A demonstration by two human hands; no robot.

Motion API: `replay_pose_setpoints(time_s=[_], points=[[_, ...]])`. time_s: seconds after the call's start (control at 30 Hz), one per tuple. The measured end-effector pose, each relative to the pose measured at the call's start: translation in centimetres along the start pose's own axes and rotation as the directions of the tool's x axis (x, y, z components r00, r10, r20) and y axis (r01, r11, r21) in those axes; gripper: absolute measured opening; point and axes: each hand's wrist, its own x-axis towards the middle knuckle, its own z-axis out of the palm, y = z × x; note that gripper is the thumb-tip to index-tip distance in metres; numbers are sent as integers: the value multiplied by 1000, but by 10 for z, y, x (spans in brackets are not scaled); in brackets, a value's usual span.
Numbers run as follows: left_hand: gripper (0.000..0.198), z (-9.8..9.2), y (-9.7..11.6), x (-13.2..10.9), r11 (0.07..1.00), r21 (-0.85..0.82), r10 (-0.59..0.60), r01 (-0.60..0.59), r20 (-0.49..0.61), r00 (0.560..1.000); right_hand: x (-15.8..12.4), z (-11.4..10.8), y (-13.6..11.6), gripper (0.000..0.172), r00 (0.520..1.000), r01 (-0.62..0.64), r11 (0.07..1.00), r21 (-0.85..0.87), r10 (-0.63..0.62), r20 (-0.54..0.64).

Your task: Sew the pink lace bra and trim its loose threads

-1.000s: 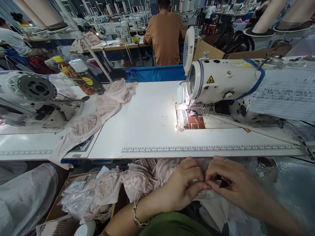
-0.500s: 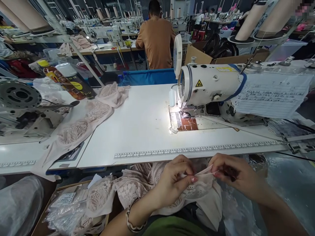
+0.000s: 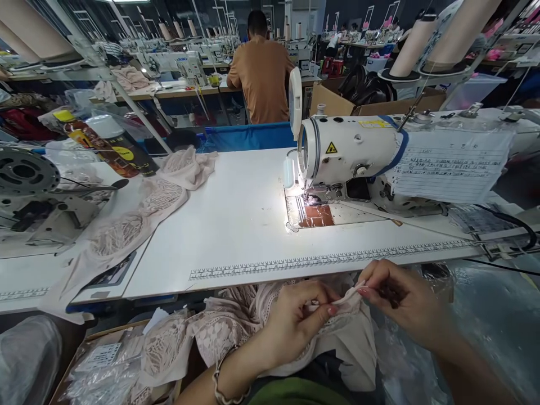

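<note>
The lace edge, pinched by the left hand at its eight o'clock and the right hand at three, is best held taut, with fingertips pressed close.

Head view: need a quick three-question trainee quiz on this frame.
1. True or false: the left hand and right hand both pinch the pale pink lace fabric.
2. Where is that fabric held? A) flat on the white sewing table B) off the table, before its near edge C) under the needle of the white sewing machine.
3. Fill in: the left wrist wears a ___.
Key: 1 true; 2 B; 3 bracelet.
</note>
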Motion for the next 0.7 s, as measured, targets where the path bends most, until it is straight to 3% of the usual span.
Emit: replay_pose_setpoints(time_s=[0.17,0.37,0.57,0.63,0.7], points=[[23,0,-1,-1,998,46,41,-41,4,999,-2,-2,-1,27,996,-74,991,-113,67,-66],[21,1,-2,-1,990,100,98,-98,10,995,4,-8,-14,28,999,-15,944,-328,28,36],[24,1,3,3,996,60,60,-60,1,998,1,-19,-15,25,965,-144,984,-107,163,206],[24,0,9,5,998,63,22,-23,21,1000,1,-20,-17,28,954,-180,979,-93,197,226],[12,0,15,7,997,78,-32,28,52,998,3,-19,-21,27,958,-164,978,-132,190,214]])
